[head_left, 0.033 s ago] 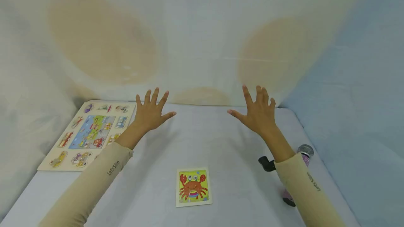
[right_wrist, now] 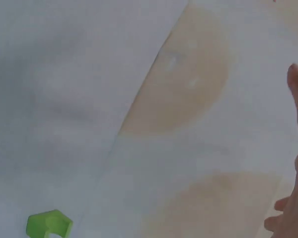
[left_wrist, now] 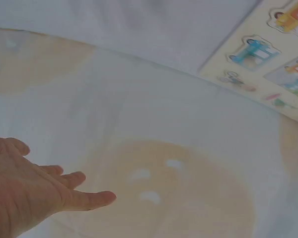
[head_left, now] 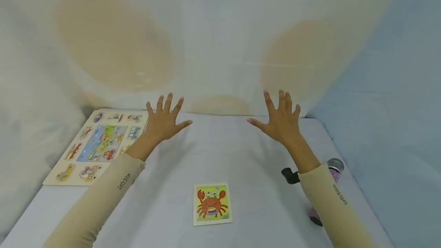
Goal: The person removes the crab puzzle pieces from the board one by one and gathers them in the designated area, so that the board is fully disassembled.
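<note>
Both hands hover over the white table with fingers spread and nothing in them. My left hand (head_left: 162, 123) is at the left, just beside the picture board (head_left: 51, 179), whose knobless-looking vehicle pieces surround a town scene. The left wrist view shows the left palm (left_wrist: 25, 198) and part of the board. My right hand (head_left: 283, 123) is at the right, beyond a microphone (head_left: 335, 165) with a pink glittery handle, partly covered by the sleeve. Between the forearms, nearer to me, lies a small square crab puzzle (head_left: 213, 204).
A black curved object (head_left: 290, 175) pokes out beside the right sleeve; its other end is hidden. A small green object (right_wrist: 48, 224) shows in the right wrist view only. Patterned cloth (head_left: 220, 49) hangs behind the table, and bluish cloth (head_left: 396, 125) on the right.
Both hands sit very slightly higher in the head view, fingers still spread. The board and the crab puzzle appear shifted a few pixels, along with the whole view.
</note>
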The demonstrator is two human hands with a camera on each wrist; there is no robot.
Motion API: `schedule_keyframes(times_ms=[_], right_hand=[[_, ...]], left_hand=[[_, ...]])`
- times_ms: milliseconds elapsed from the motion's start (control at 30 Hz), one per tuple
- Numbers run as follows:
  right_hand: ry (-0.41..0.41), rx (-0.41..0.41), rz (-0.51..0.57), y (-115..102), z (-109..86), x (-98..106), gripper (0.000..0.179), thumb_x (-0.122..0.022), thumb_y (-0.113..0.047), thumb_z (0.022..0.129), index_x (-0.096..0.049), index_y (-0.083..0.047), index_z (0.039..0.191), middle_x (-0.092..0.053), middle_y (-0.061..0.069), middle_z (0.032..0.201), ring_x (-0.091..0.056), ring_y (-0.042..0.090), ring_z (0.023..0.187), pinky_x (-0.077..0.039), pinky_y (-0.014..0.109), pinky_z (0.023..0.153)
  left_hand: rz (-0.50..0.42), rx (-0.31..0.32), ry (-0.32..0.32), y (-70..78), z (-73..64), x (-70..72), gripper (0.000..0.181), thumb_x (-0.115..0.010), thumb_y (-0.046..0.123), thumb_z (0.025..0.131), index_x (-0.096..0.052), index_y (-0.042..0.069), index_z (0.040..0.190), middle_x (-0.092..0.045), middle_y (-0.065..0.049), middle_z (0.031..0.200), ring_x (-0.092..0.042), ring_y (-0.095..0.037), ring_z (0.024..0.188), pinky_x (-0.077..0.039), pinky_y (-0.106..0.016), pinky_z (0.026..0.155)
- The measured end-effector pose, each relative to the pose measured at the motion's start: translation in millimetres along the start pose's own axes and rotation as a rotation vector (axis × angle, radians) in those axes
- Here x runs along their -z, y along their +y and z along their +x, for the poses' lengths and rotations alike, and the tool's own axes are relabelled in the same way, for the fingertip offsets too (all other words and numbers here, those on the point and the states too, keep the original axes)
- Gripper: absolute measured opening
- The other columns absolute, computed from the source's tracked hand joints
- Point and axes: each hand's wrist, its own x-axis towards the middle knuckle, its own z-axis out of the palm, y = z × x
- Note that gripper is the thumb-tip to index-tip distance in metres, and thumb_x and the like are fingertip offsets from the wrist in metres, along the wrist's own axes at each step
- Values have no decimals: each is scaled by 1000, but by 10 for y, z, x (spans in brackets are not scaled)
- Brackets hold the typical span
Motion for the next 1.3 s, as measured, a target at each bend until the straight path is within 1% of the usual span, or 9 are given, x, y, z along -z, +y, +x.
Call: schedule_keyframes(times_ms=[200,300,500,633,733,867,967,1067,1300], right_hand=[[-22,-8,66,2,113,-175,122,-59,-85,71,13,-39,157,30,14,161,25,40,148,8,84,96],[-53,-7,44,9,123,-268,125,-59,-88,67,14,-39,157,34,14,159,27,41,147,9,85,95],[-94,7,23,19,54,-354,123,-62,-86,67,7,-39,158,30,17,160,23,43,148,7,86,95],[-87,10,24,28,-17,-357,123,-63,-85,67,7,-41,157,29,16,161,18,43,150,0,86,97],[-60,23,33,31,-79,-370,122,-64,-85,67,3,-40,158,20,18,163,2,46,151,-13,84,99],[-26,65,56,8,-178,-421,120,-65,-83,67,-11,-30,160,-10,25,160,-27,48,140,-38,71,94],[-16,93,86,-27,-270,-480,118,-69,-80,67,-21,-23,159,-28,27,149,-37,45,130,-45,62,86],[-28,115,101,-53,-386,-555,117,-73,-76,67,-27,-19,158,-37,27,140,-42,42,122,-47,58,84],[-82,138,124,-111,-632,-723,115,-72,-76,67,-31,-18,156,-45,24,132,-48,36,111,-46,51,82]], left_hand=[[-103,105,10,-59,-51,-29,110,-40,89,78,16,37,157,37,-12,158,28,-43,146,11,-85,93],[-94,122,5,-68,-80,-33,113,-40,92,75,17,37,156,36,-12,158,30,-43,145,13,-85,92],[-61,113,-13,-87,-109,-2,114,-43,90,76,18,37,156,32,-14,160,30,-43,145,15,-84,93],[48,38,30,-100,-154,43,113,-45,88,77,20,38,155,34,-13,159,30,-39,146,12,-83,97],[143,-57,97,-81,-215,75,111,-48,85,80,13,34,158,29,-13,162,23,-36,150,9,-80,102],[184,-175,186,1,-348,68,106,-50,80,82,-6,24,161,-7,-20,164,-11,-39,151,-8,-73,111],[173,-243,232,92,-484,13,106,-53,80,81,-21,16,159,-32,-22,150,-33,-41,136,-23,-64,109],[147,-297,224,191,-644,-72,106,-53,81,79,-31,12,156,-40,-20,141,-39,-40,128,-30,-57,104],[91,-345,110,335,-992,-280,104,-51,83,79,-36,12,154,-47,-18,135,-45,-35,121,-38,-48,99]])
